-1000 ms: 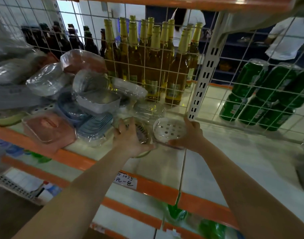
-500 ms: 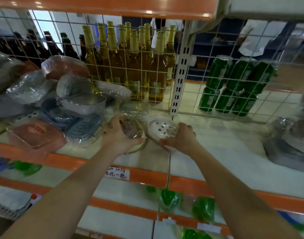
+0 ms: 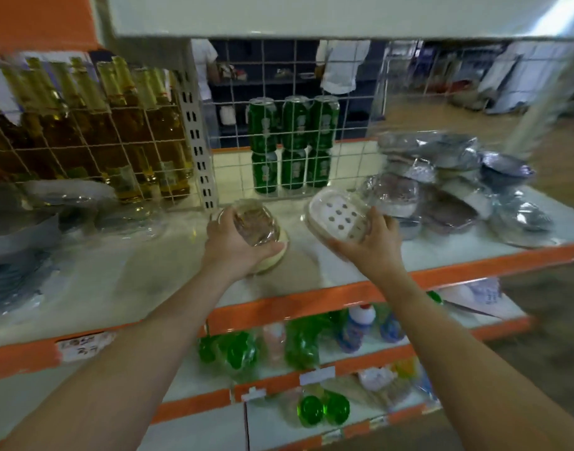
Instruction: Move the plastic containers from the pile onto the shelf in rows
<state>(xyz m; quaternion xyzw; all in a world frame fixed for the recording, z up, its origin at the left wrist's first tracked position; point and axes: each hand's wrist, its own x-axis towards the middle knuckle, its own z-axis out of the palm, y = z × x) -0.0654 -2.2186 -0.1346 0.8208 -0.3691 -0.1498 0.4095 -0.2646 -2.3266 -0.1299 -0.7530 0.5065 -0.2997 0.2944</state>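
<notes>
Right grip clamped on white container, left grip on clear one; both over shelf, stack just right, seemingly touching.

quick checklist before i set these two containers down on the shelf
1. Left hand grips the clear-wrapped container: ok.
2. Right hand grips the white container with holes: ok.
3. Bare patch of shelf to put them on: ok.
4. Stack of wrapped containers close by the right hand, room to avoid bumping: cannot tell.
5. Both containers level: not ok, the white one is tilted.
6. Existing row to line up with: cannot tell, picture is blurred.
</notes>
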